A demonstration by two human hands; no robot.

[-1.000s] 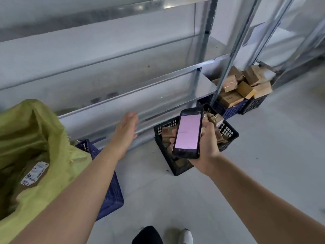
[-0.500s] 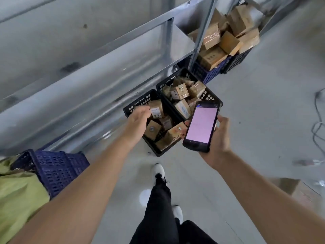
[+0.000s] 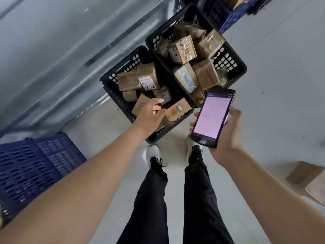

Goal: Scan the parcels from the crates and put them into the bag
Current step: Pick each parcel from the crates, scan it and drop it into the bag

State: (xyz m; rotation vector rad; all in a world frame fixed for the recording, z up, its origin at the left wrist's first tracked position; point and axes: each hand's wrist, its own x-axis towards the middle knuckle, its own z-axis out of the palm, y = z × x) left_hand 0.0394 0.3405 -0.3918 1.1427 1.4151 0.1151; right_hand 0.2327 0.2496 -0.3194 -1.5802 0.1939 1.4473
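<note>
Two black crates stand side by side on the floor, the near crate [image 3: 112, 81] and the far crate [image 3: 234, 67], both full of small brown parcels. One parcel [image 3: 147, 77] carries a label reading 7786; another [image 3: 182, 50] lies in the far crate. My left hand [image 3: 151, 115] hangs over the near crate's front corner with loosely bent fingers, just above a long parcel [image 3: 177, 110], holding nothing that I can see. My right hand [image 3: 228, 132] grips a black handheld scanner [image 3: 212, 117] with a lit pink screen, right of the crates. The bag is out of view.
A low metal shelf [image 3: 52, 50] runs behind the crates. A blue crate [image 3: 31, 164] sits at the left and another blue crate [image 3: 228, 16] at the top right. A cardboard box [image 3: 311, 180] lies on the floor at the right. My feet stand just before the crates.
The view has swung from the green bag down onto the black crates. My left hand has moved over the near crate's front parcels. The scanner stays in my right hand.
</note>
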